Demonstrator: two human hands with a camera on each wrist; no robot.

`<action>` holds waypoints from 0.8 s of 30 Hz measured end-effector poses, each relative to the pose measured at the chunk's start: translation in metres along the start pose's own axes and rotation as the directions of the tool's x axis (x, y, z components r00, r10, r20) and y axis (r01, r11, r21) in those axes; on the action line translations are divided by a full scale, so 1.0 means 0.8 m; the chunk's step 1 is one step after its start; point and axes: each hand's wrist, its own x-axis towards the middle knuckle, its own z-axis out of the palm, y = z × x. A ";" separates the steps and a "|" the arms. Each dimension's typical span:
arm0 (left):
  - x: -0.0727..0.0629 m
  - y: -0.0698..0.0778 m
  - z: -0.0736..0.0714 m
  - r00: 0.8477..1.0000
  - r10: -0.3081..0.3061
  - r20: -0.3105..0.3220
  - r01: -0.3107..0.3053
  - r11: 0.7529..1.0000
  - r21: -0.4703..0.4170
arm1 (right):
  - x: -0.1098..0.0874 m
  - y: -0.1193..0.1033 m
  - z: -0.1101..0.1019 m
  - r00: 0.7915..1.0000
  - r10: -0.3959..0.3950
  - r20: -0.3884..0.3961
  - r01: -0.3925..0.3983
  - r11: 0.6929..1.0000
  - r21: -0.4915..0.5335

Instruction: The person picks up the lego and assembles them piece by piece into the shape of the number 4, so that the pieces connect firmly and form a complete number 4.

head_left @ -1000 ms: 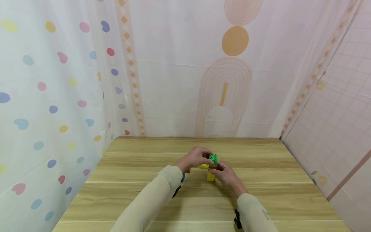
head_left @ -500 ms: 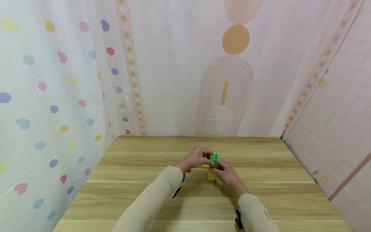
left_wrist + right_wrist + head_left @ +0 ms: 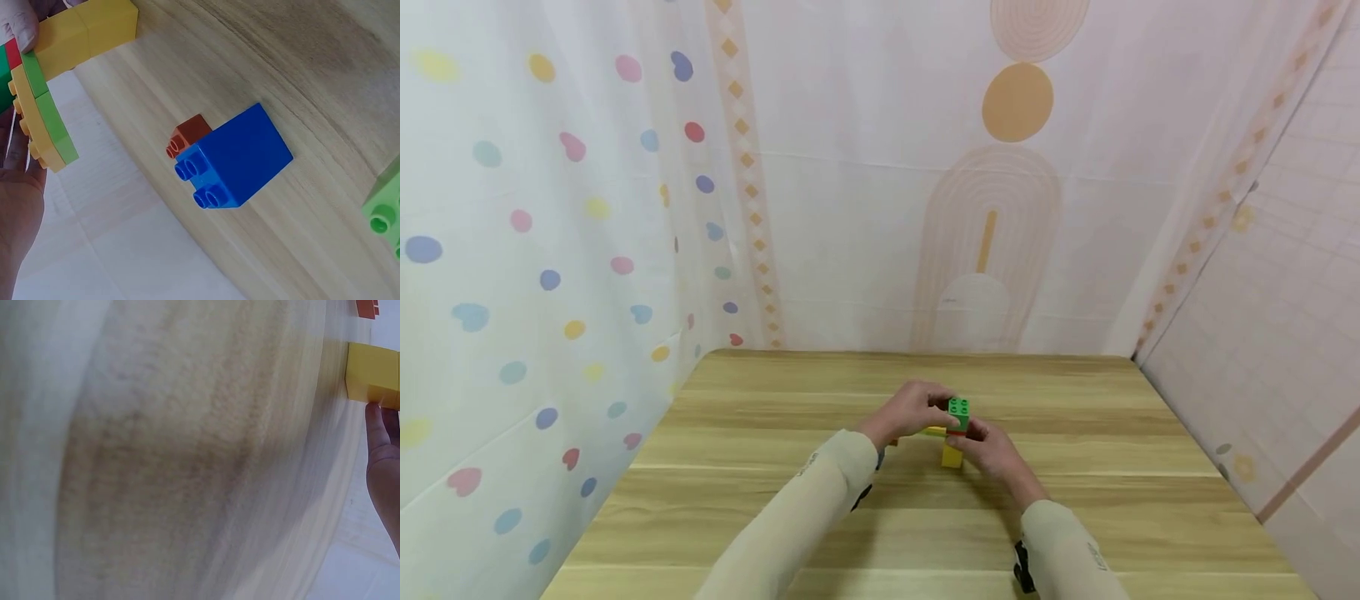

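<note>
A small brick tower stands on the table, with a green brick (image 3: pixel 958 413) on top, a thin red layer below it and yellow bricks (image 3: pixel 952 455) at the base. From its side juts an arm of yellow and light green plates (image 3: pixel 47 119). My left hand (image 3: pixel 913 410) holds the green brick between thumb and fingers. Lower down, my right hand (image 3: pixel 994 454) grips the tower from the right, around the red layer and upper yellow part. In the right wrist view, the right hand's fingers (image 3: pixel 378 434) touch the yellow brick's side.
Under my left wrist a blue brick (image 3: pixel 240 159) stands beside an orange-red brick (image 3: pixel 192 132). A light green brick (image 3: pixel 387 209) sits at the left wrist view's right edge. The wooden table (image 3: pixel 760 408) meets a patterned curtain (image 3: pixel 850 250) at the back.
The scene has shifted slightly rightward in the head view. Both hands keep the same hold on the tower, with no other visible change.
</note>
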 end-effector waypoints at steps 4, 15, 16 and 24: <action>0.000 0.000 -0.002 1.000 0.002 0.016 -0.003 0.999 0.046 | 0.000 0.002 0.001 1.000 -0.002 0.004 0.002 1.000 0.001; 0.001 -0.001 -0.010 0.998 -0.050 0.047 0.048 0.998 0.036 | 0.001 0.002 0.004 1.000 -0.003 0.011 0.003 0.999 0.036; 0.001 -0.002 -0.011 0.998 -0.046 0.040 0.044 0.998 0.032 | 0.002 0.002 0.004 1.000 -0.006 0.013 0.005 0.999 0.038; 0.004 0.003 -0.011 0.998 -0.055 0.017 0.054 0.998 0.034 | -0.002 -0.006 -0.006 0.998 -0.019 0.054 0.018 1.000 0.022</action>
